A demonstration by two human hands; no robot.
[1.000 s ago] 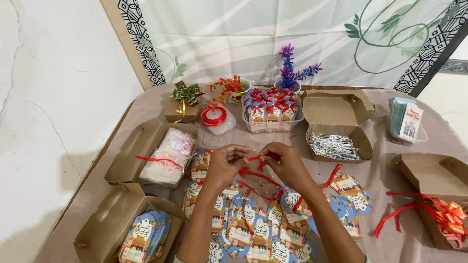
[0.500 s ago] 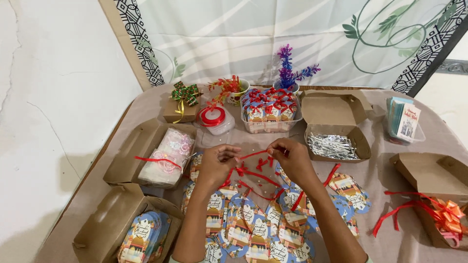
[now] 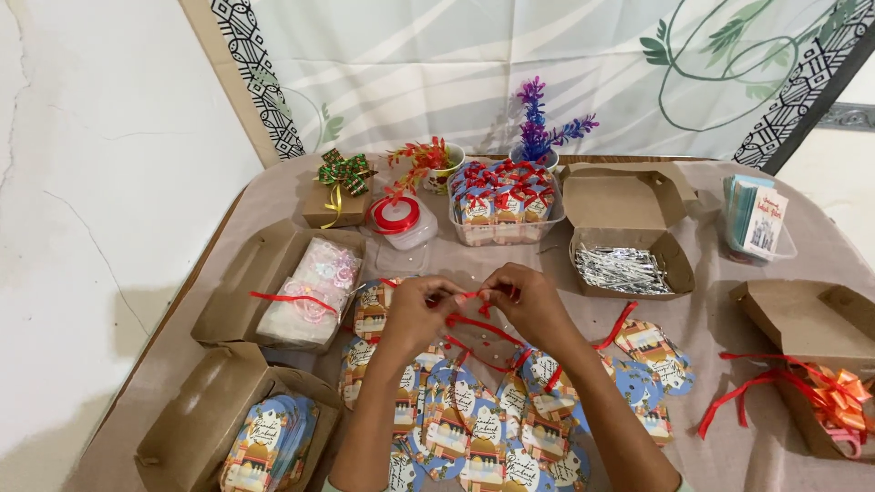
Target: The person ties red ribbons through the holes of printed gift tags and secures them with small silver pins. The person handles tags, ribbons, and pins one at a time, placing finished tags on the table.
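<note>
on a table [image 3: 729, 328] draped in taupe cloth, beside a cracked white wall, brown card boxes are set out: one [image 3: 629, 239] is filled with silver twist ties, a clear tub [image 3: 506, 208] with ribboned packets. above flat printed gift tags [image 3: 474, 428], a thin red ribbon [image 3: 469, 296] is pinched by the left hand [image 3: 415, 312] and right hand [image 3: 529, 305], fingers closed narrowly.

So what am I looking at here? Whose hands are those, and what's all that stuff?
The camera sits on a person's head and looks down, so you see their own two arms. The left hand and right hand pinch a thin red ribbon between them. Below lie colourful paper tags on a covered table. Around them stand brown cardboard boxes, one holding silver strips, a spool of red ribbon and a tub of finished little packets.
</note>
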